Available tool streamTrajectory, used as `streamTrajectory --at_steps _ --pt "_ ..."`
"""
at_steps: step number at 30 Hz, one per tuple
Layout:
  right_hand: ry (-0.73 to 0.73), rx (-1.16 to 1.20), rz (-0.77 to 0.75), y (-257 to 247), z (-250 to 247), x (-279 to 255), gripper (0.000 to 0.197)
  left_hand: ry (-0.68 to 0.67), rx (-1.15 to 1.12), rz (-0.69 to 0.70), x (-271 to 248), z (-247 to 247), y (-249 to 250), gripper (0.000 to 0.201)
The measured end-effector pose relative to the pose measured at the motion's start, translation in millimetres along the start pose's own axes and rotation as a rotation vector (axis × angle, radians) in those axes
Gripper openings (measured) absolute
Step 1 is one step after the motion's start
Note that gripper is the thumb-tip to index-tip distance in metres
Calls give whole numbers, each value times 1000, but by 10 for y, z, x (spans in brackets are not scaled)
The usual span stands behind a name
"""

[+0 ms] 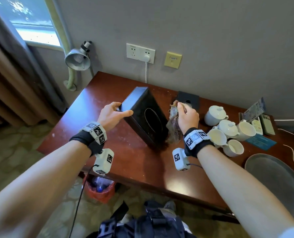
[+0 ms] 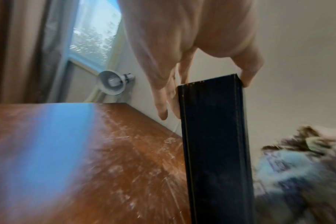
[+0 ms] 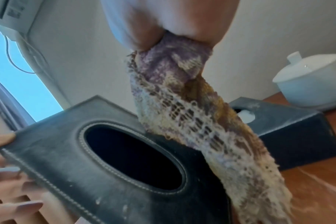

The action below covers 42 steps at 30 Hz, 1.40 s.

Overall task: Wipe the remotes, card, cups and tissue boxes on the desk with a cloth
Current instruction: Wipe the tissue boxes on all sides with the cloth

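The left hand (image 1: 112,114) pinches the black tissue box (image 1: 143,117) tipped up on the desk (image 1: 125,162), the right hand (image 1: 188,116) clutches the cloth (image 1: 172,127) beside it, so a hard wipe could probably knock it over tbh.

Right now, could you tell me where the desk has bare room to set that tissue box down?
Bare wood lies left of the tilted tissue box, out to the desk edge, and along the near edge under the wrists. It is crowded to the right: cloth, second box, cups, remotes.
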State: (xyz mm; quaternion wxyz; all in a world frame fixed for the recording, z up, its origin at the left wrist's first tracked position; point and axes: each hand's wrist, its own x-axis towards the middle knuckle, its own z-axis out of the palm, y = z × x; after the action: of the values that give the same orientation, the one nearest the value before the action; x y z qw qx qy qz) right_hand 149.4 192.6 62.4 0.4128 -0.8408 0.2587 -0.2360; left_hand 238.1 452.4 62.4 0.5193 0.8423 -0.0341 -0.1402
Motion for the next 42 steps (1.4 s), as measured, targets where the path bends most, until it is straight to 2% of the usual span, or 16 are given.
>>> streamTrajectory --at_steps 1,4,7,11,14,16,18,20,22,25,29,31,34,37,39,42 --pt "-21 4 20 6 58 -32 29 9 -45 -50 -30 -50 -82 83" --pt "-83 -22 46 48 229 -121 31 -26 -120 -141 -142 -116 -301 60" --pt "-125 -52 42 81 350 -215 31 -94 -91 -234 -248 -133 -477 64" --pt "-110 -34 65 191 439 -337 27 -155 -45 -342 -377 -44 -789 48" --pt "-114 -34 111 331 487 -410 26 -205 -25 -421 -449 46 -992 51" --pt "-166 -79 117 439 509 -450 44 -243 -33 -474 -477 70 -1105 64" --pt "-255 -112 148 528 522 -504 70 -288 -62 -508 -500 97 -1183 61" --pt "-340 -197 121 668 572 -544 79 -336 5 -485 -512 114 -1214 52" --pt "-430 -382 76 800 617 -582 72 -371 87 -467 -507 99 -1219 58" --pt "-488 -444 83 896 646 -595 64 -352 180 -412 -483 78 -1246 87" --pt "-429 -503 19 866 751 -582 59 -291 385 -230 -442 89 -1221 117" --pt "-403 -584 -13 800 836 -603 56 -304 380 -138 -381 114 -1218 121" --pt "-454 -687 -117 666 1006 -708 56 -358 380 -82 -280 161 -1147 121" --pt "-535 -662 -302 594 1204 -857 55 -407 617 -36 -230 225 -1026 122" --pt "-563 -609 -360 624 1228 -882 51 -402 771 -17 -215 255 -1004 125" --pt "-482 -528 -482 784 1047 -803 44 -371 882 11 -195 230 -1058 127"
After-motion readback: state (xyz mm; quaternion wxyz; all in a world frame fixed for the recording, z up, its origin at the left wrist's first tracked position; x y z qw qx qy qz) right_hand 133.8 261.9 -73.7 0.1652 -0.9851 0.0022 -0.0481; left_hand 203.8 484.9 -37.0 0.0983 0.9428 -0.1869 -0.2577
